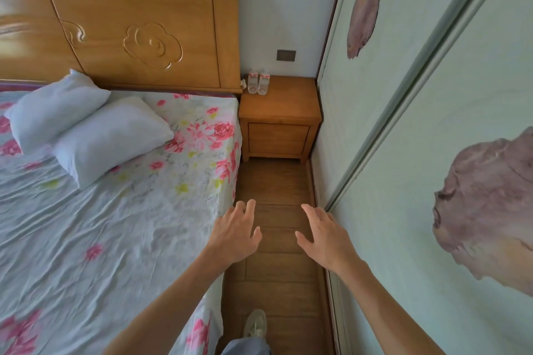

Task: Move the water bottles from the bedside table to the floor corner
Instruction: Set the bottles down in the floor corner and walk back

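Two clear water bottles with red-and-white labels, one [253,82] on the left and one [263,83] on the right, stand side by side at the back left of the wooden bedside table [288,104]. My left hand [236,235] and my right hand [324,239] are held out over the narrow floor strip, well short of the table. Both have their fingers spread and hold nothing.
A bed [115,196] with a floral sheet and two white pillows [86,127] fills the left side. A sliding wardrobe door [418,124] lines the right. A wooden floor aisle [277,239] runs between them to the table. My shoe [255,324] is on it.
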